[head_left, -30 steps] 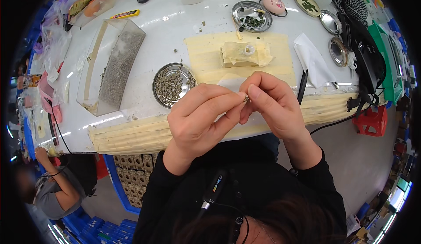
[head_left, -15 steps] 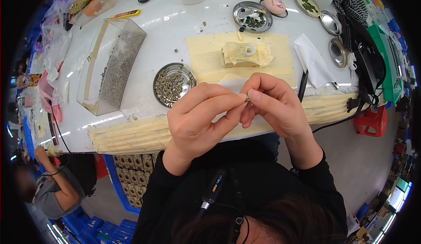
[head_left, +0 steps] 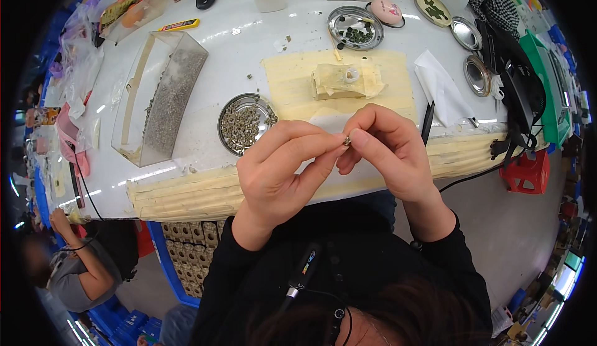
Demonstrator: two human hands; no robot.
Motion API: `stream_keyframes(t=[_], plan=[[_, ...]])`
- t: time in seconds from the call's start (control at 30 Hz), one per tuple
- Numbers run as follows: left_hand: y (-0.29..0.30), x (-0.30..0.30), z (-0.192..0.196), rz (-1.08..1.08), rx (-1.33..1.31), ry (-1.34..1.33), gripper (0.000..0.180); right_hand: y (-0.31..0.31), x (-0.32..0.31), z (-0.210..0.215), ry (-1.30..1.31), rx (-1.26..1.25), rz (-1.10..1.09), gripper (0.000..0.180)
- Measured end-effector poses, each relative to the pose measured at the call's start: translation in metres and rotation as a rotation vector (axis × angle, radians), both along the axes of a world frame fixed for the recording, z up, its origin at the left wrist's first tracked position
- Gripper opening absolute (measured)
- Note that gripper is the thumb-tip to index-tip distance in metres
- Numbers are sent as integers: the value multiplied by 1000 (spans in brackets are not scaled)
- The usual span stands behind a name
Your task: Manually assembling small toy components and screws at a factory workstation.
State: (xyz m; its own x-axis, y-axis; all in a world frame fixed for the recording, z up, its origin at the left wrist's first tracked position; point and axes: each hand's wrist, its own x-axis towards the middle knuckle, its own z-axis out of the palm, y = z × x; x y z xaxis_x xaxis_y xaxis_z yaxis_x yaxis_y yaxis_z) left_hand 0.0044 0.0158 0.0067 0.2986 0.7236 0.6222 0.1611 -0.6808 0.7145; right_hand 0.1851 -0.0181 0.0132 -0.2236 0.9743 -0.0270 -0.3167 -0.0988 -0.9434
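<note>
Both my hands meet above the table's front edge, around a tiny metallic piece (head_left: 347, 141) whose exact kind is too small to tell. My right hand (head_left: 398, 156) pinches it between thumb and forefinger. The fingertips of my left hand (head_left: 277, 172) are closed together against its other side; whether they grip the piece too is hard to see. Left of my hands, a round steel dish (head_left: 254, 101) holds many small metal parts that look similar. Just beyond my fingers stands a block wrapped in cream tape (head_left: 333, 83), with a small whitish ring on top.
A long clear bin (head_left: 134, 88) of small grey parts stands at left. Farther back is a steel plate (head_left: 339, 18) with dark green pieces. White paper (head_left: 438, 88) and a black-handled tool (head_left: 428, 122) lie at right. Another person (head_left: 87, 271) sits at lower left.
The tiny metal piece and my fingertips have shifted slightly left, with both hands still together. The whole view has tilted a little.
</note>
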Motion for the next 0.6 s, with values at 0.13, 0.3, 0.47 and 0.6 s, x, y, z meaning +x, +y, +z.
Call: stream_keyframes(t=[0.13, 0.3, 0.47, 0.6], plan=[[-1, 1, 0, -6, -23, -14, 23, -1, -1, -1, -31, 17, -12, 12], [-1, 1, 0, -9, -51, -10, 23, -2, -3, 0, -75, 41, -40, 12], [0, 0, 0, -15, -53, -8, 22, -2, -5, 0, -164, 113, -84, 12], [0, 0, 0, -8, -65, -5, 22, -1, -6, -2, -195, 138, -119, 11]])
